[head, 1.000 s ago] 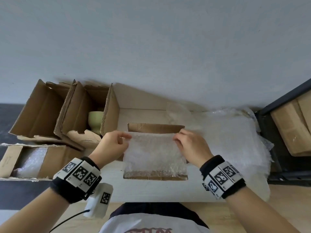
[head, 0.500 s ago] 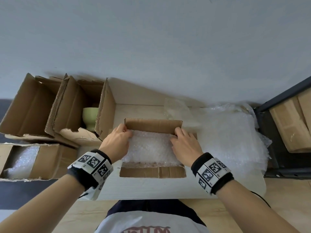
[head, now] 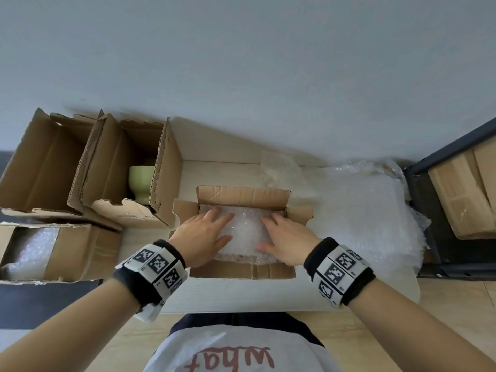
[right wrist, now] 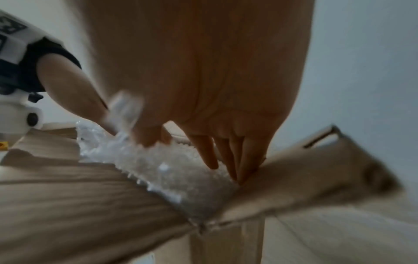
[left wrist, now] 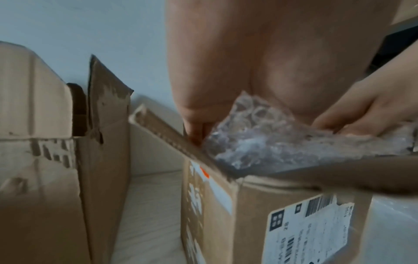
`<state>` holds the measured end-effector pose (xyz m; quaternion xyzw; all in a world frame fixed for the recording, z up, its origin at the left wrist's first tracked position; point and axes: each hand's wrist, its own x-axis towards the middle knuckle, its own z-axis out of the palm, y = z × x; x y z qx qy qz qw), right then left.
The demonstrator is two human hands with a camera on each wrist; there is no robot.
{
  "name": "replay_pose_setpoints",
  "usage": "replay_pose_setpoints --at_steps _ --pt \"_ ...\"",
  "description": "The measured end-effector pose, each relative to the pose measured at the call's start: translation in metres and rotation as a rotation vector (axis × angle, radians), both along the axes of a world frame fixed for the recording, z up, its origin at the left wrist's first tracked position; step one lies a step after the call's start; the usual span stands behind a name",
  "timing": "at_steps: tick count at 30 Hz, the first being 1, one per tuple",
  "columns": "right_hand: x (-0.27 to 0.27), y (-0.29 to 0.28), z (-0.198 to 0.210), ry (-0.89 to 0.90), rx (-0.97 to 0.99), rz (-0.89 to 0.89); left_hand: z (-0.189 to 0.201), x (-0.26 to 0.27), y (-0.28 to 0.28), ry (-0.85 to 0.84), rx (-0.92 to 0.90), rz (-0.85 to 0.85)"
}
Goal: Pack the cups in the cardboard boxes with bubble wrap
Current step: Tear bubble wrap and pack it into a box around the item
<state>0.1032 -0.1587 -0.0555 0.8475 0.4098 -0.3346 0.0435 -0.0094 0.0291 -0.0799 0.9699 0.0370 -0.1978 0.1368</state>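
A small open cardboard box (head: 243,271) stands in the middle of the white table, its flaps spread outwards. A sheet of bubble wrap (head: 245,228) lies in its mouth. My left hand (head: 204,233) and right hand (head: 284,237) press flat on the sheet with straight fingers, one on each side. In the left wrist view the bubble wrap (left wrist: 260,141) bulges over the box rim (left wrist: 172,132). In the right wrist view my fingertips (right wrist: 237,171) push the wrap (right wrist: 172,171) down at the box's side flap. A green cup (head: 141,182) stands in an open box (head: 120,167) at the left.
Another open box (head: 40,162) stands at the far left, and a box (head: 67,251) holding bubble wrap lies below it. A pile of bubble wrap (head: 362,218) covers the table's right side. A dark shelf (head: 429,224) with cardboard stands at the right edge.
Both hands held the sheet upright by its top corners above the box; it has come down into the box and the hands now lie flat on it.
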Motion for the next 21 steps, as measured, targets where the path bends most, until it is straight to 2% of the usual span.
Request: replay_pose_setpoints --at_steps 5,11,14,17,19,21 --pt "0.0 0.009 -0.012 -0.041 -0.053 -0.04 -0.006 0.007 0.011 -0.047 0.235 -0.141" --pt "0.003 0.016 -0.019 -0.135 -0.129 0.022 -0.006 0.013 0.006 0.01 0.347 -0.203" --pt "0.006 0.021 -0.02 -0.14 -0.189 0.046 -0.007 0.02 -0.001 0.105 0.339 -0.2" --pt "0.014 0.022 -0.01 -0.036 -0.181 0.054 0.003 0.028 0.004 0.185 0.27 -0.197" --pt "0.021 0.017 0.001 0.063 -0.087 0.005 0.015 0.027 0.012 0.2 0.155 -0.177" --pt "0.027 0.008 0.015 0.097 0.087 -0.085 0.029 0.018 0.018 0.094 0.024 -0.148"
